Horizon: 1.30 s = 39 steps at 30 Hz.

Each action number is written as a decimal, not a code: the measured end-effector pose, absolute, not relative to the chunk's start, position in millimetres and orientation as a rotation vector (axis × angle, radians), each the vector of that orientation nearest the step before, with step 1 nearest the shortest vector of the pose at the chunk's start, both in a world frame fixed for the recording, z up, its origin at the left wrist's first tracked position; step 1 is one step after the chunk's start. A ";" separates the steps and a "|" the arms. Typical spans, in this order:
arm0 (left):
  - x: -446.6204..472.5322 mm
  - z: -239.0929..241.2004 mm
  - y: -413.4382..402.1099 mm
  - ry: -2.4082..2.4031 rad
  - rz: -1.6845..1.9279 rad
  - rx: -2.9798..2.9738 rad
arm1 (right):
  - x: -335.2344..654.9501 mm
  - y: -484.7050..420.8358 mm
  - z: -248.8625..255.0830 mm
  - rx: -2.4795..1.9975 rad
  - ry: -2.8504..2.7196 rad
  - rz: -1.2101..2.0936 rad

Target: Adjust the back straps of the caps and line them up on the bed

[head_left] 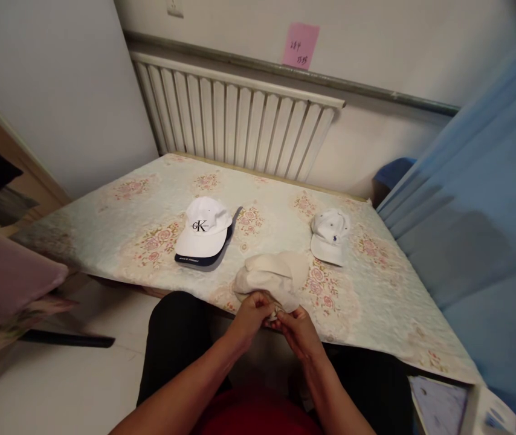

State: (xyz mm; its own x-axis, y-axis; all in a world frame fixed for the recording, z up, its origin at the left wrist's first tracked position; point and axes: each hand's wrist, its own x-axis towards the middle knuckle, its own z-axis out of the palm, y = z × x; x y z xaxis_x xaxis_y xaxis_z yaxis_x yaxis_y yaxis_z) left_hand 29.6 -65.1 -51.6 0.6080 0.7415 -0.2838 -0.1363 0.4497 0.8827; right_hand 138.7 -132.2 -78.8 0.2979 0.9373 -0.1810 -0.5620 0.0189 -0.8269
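Observation:
A beige baseball cap rests at the front edge of the flowered table cover, its brim pointing away to the right. My left hand pinches the back strap of this cap from the left. From the right, my right hand grips the same strap, its fingertips close to the left ones. The fastening between the fingers is too small to make out. Left of the beige cap sits a white cap with black letters, lying over a dark brim. A smaller white cap with a blue emblem stands to the right.
The flowered cover spans the table up to a white radiator. A blue curtain hangs along the right side, with a blue cap-like object beside it. At left is a chair with pink cloth. An open drawer is at lower right.

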 end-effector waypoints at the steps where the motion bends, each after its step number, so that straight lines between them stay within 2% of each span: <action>1: 30.6 -51.2 -65.8 0.762 0.626 0.964 | 138.7 -132.6 -78.7 -0.967 -0.490 1.241; 10: 26.2 -44.6 -64.8 0.712 0.607 0.983 | 136.9 -133.9 -74.9 -0.946 -0.498 1.224; 22: 30.6 -53.1 -66.5 0.893 0.751 1.168 | 130.0 -126.8 -70.4 -0.997 -0.272 1.045; 39: 28.6 -59.8 -63.1 0.873 0.693 1.132 | 129.7 -129.8 -66.6 -1.007 -0.221 1.225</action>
